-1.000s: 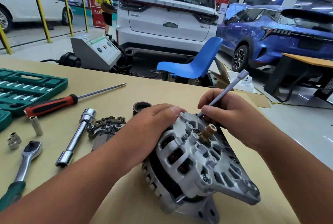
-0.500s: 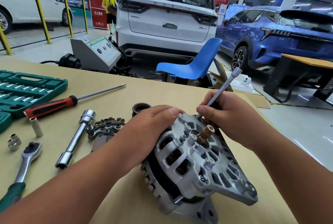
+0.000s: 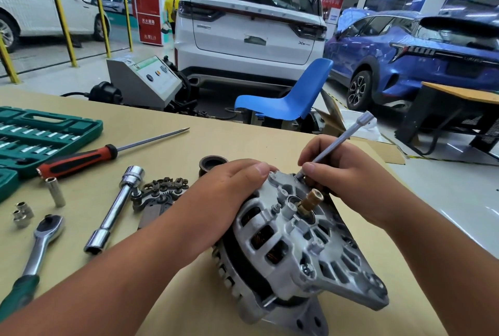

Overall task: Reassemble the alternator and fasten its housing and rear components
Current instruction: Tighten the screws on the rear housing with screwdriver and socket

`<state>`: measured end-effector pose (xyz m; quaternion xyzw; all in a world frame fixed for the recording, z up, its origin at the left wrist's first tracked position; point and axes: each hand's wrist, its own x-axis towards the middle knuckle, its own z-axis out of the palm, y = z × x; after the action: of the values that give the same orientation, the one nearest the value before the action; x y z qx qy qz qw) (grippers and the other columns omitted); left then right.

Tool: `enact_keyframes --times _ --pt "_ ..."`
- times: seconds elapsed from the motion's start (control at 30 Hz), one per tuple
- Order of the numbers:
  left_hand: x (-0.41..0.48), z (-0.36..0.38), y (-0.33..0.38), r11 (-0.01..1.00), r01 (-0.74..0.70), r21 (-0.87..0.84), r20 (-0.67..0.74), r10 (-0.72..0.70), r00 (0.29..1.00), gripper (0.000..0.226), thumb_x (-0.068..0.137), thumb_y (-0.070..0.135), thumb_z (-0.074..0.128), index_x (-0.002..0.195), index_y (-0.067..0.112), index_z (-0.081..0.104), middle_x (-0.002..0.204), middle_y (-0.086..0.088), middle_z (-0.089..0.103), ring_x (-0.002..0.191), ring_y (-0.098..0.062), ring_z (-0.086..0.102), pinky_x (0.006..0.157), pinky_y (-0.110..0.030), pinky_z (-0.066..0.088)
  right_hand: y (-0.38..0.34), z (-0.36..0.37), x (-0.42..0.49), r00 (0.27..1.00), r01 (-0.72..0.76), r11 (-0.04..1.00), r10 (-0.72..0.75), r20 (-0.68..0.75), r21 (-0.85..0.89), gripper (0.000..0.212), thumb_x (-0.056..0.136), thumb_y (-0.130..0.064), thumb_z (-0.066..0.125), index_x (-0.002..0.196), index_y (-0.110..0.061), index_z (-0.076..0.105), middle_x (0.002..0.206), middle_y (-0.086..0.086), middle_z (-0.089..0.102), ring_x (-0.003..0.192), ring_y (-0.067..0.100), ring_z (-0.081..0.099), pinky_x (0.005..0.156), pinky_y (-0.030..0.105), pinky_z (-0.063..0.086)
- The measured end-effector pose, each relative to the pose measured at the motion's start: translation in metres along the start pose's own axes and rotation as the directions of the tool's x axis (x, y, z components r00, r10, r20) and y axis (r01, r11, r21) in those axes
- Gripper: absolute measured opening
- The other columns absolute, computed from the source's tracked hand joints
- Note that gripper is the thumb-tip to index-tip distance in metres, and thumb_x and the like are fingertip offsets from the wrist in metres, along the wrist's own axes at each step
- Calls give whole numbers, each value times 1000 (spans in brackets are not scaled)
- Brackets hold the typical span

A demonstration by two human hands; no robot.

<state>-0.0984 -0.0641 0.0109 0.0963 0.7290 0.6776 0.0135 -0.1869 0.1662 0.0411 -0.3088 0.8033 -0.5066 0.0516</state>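
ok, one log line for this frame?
step: rear housing fastener | left hand: holds alternator | right hand: grips extension bar, tip at housing top | ratchet: on table

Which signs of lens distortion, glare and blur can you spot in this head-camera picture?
Head view: the yellow post leans, bent by the wide lens; light streaks the glossy floor; the alternator, left hand and right hand holding the socket driver are sharp; table shadows soft.
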Motion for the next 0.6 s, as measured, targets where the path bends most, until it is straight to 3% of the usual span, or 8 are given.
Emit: enact_keyframes --times 0.17,0.43,0.6 --pt "0 0 0 1000 4 -15 -10 -4 1000 39 97 54 53 116 31 79 114 -5 82 108 -28 79 107 -61 52 -2 -1 0 1000 16 997 -17 -14 -79 8 90 -37 67 84 -31 68 73 -7 70 67 7 61 63 19 46" --pt "-1 0 2 1000 17 6 -8 -17 1000 40 98 56 53 118 32 78 115 -4 82 108 -28 79 108 -61 51 -2 2 1 995 27 984 -43 -88 -176 16 86 -46 67 84 -31 64 72 -5 68 71 16 64 73 49 53" --pt "-1 0 2 1000 13 14 -2 -13 1000 40 99 55 52 117 31 78 114 -6 82 107 -29 79 106 -61 53 2 3 1 998 39 998 -42 -50 -49 13 89 -39 67 80 -30 64 71 -5 65 70 17 58 68 35 46"
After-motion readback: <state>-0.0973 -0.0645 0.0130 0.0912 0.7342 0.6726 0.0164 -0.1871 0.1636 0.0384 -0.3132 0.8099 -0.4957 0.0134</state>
